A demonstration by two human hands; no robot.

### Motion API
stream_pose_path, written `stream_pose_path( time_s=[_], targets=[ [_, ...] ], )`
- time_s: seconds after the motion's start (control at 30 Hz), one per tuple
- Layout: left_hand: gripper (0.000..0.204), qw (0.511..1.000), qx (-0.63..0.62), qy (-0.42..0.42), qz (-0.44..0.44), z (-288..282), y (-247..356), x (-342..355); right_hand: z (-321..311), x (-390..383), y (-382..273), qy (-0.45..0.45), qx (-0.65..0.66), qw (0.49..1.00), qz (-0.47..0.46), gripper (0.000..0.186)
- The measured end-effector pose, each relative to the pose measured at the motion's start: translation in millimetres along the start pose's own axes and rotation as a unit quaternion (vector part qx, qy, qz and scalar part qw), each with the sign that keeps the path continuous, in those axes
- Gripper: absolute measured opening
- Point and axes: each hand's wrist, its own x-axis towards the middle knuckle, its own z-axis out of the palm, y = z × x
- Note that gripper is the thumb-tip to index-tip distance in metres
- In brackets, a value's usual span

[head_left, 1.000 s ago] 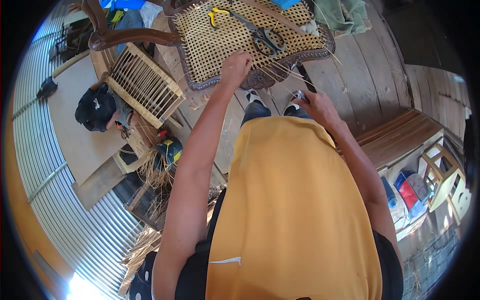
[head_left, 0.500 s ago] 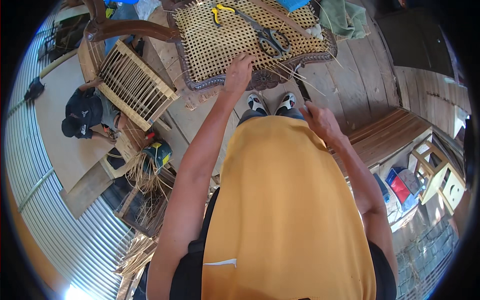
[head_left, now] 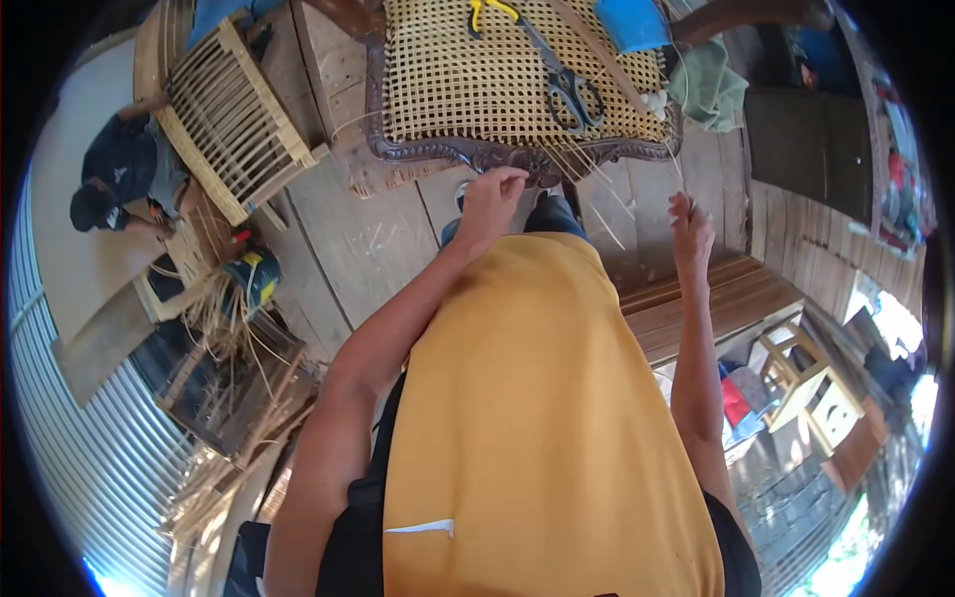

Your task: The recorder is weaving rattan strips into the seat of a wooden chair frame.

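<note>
A carved dark wooden chair frame (head_left: pixel 438 149) with an open-weave cane seat (head_left: pixel 448 85) lies ahead of me. My left hand (head_left: pixel 487 207) is by its front rail, fingertips drawn together; whatever they hold is too small to make out. Off the frame's right front corner, my right hand (head_left: pixel 693 234) is raised with curled fingers. One thin cane strand (head_left: pixel 675 164) hangs close to its fingertips; contact is unclear. Several loose cane ends (head_left: pixel 602 181) stick out over the front rail. Black-handled scissors (head_left: pixel 575 99) and a yellow-handled tool (head_left: pixel 494 10) rest on the weave.
A flat wooden strip (head_left: pixel 602 60), a blue object (head_left: pixel 634 24) and a green cloth (head_left: pixel 708 85) are around the seat's right side. At left, a person (head_left: pixel 119 169) works beside a slatted wooden frame (head_left: pixel 239 119), near bundled cane strips (head_left: pixel 214 308). A wooden bench (head_left: pixel 711 308) stands right.
My right hand has moved outward and forward from beside my shirt. The left hand has drawn back from the seat's weave to the front rail. The whole view has shifted.
</note>
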Motion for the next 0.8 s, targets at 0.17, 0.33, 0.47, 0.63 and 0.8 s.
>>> stream_pose_path(
  time_s=[0.17,0.33,0.47,0.63,0.8],
  targets=[
    [0.028,0.988,-0.055,-0.040,-0.139,31,3,0,33,45,-93,-0.091,-0.108,0.969,-0.201,0.027],
    [0.021,0.964,-0.126,0.069,-0.225,71,20,5,92,88,-132,-0.158,-0.085,0.942,-0.285,0.030],
    [0.021,0.936,-0.141,0.145,-0.287,94,30,7,110,110,-134,-0.229,-0.186,0.920,-0.258,0.039],
    [0.020,0.881,-0.235,0.221,-0.346,108,40,14,108,127,-136,-0.279,-0.219,0.897,-0.266,0.040],
    [0.017,0.759,-0.450,0.335,-0.330,117,47,24,71,142,-125,-0.386,-0.043,0.901,-0.194,0.028]
  ],
)
